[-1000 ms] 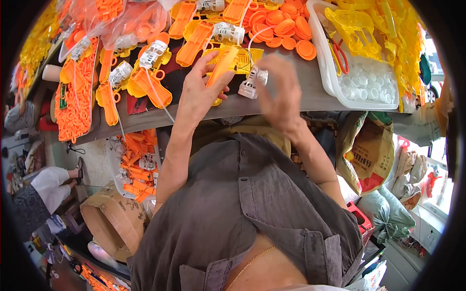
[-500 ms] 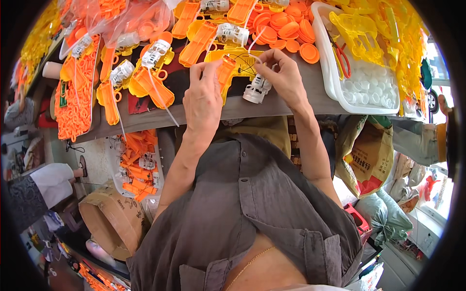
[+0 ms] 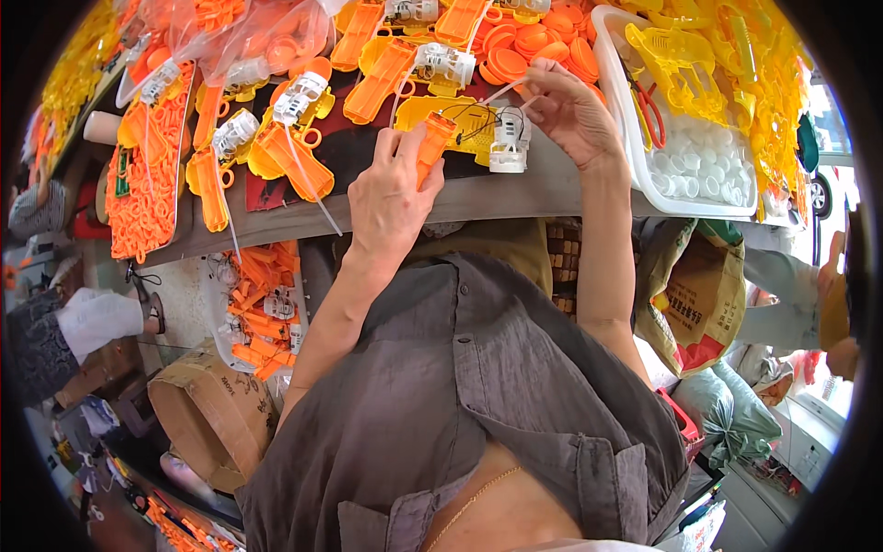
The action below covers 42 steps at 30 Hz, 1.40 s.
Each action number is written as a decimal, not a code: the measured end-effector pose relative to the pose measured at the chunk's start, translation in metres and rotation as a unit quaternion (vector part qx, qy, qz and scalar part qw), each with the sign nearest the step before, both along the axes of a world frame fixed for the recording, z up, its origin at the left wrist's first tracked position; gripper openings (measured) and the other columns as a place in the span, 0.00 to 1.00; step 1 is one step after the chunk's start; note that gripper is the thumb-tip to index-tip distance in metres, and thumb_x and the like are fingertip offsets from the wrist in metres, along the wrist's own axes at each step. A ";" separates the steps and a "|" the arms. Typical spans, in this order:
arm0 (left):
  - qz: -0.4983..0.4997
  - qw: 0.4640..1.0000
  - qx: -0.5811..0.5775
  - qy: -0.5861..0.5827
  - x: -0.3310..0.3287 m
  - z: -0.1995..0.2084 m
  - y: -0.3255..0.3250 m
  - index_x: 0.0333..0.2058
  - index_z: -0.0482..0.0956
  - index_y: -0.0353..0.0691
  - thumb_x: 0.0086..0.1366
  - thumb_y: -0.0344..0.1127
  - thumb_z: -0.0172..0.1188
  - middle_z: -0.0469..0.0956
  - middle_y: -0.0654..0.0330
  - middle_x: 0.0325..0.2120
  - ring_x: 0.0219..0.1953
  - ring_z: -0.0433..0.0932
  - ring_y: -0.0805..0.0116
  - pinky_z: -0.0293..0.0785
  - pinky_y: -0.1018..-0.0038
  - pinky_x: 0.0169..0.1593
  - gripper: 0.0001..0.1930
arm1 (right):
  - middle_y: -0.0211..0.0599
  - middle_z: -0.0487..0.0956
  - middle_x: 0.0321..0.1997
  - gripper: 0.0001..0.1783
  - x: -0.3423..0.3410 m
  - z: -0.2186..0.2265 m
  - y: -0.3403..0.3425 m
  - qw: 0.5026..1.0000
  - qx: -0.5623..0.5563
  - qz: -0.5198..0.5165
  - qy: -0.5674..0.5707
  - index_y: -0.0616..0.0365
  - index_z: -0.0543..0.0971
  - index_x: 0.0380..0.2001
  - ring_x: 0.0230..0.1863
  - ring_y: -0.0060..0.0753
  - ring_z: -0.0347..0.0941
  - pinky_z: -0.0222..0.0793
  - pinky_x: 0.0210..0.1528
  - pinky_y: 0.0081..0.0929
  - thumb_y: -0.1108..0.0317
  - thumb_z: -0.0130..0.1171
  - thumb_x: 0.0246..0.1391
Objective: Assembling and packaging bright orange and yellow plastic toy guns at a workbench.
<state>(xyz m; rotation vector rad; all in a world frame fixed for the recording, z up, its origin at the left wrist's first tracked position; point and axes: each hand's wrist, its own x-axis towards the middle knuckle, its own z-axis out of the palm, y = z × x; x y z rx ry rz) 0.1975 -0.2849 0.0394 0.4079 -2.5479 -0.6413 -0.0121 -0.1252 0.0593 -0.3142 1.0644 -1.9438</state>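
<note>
My left hand [image 3: 394,189] grips an orange plastic housing [image 3: 435,145] at the near edge of the table. Thin dark wires run from it to a white mechanism with a ribbed body [image 3: 510,141], which lies to its right. Behind them rests a yellow plastic half-shell [image 3: 474,132]. My right hand [image 3: 578,115] is raised beyond the white mechanism, its thumb and fingers pinched on a thin white tube [image 3: 504,89]. The fingertips partly hide the tube's end.
Similar orange, yellow and white assemblies [image 3: 296,166] lie to the left and behind. Orange discs [image 3: 506,64] are piled at the back. A white bin [image 3: 635,175] with white caps and red-handled pliers [image 3: 653,115] stands right. A tray of small orange parts [image 3: 147,202] sits far left.
My right hand has moved from the white mechanism up and right, now at the white tube, which bends toward it. The mechanism has shifted right and turned upright; the orange housing moved slightly right.
</note>
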 end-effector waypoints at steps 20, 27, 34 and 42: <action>-0.003 0.995 -0.071 0.068 -0.001 -0.011 -0.001 0.50 0.74 0.38 0.53 0.31 0.70 0.71 0.57 0.38 0.40 0.72 0.57 0.72 0.65 0.45 0.24 | 0.47 0.79 0.53 0.12 -0.003 -0.023 0.011 0.990 -0.123 -0.056 -0.044 0.61 0.78 0.40 0.48 0.35 0.76 0.71 0.50 0.34 0.63 0.52 0.65; -0.006 0.994 -0.026 0.103 -0.002 -0.012 -0.005 0.51 0.73 0.37 0.53 0.29 0.69 0.73 0.56 0.40 0.41 0.71 0.55 0.72 0.64 0.46 0.25 | 0.47 0.71 0.59 0.22 0.040 -0.002 -0.003 0.957 0.089 -0.257 0.097 0.69 0.66 0.57 0.63 0.43 0.67 0.63 0.65 0.36 0.71 0.54 0.64; 0.005 0.993 -0.035 0.115 -0.010 -0.008 -0.006 0.51 0.73 0.39 0.53 0.29 0.70 0.74 0.56 0.41 0.41 0.72 0.55 0.72 0.64 0.47 0.25 | 0.34 0.76 0.49 0.22 0.080 -0.006 0.010 0.573 0.263 -0.248 0.736 0.52 0.79 0.48 0.49 0.37 0.70 0.61 0.53 0.35 0.72 0.68 0.47; 0.003 0.995 -0.034 0.090 -0.013 -0.014 -0.006 0.52 0.73 0.41 0.54 0.29 0.70 0.73 0.57 0.42 0.43 0.72 0.55 0.71 0.62 0.49 0.26 | 0.27 0.76 0.43 0.16 0.065 -0.010 -0.002 0.565 0.279 -0.138 0.764 0.48 0.84 0.43 0.45 0.35 0.69 0.60 0.52 0.32 0.68 0.67 0.48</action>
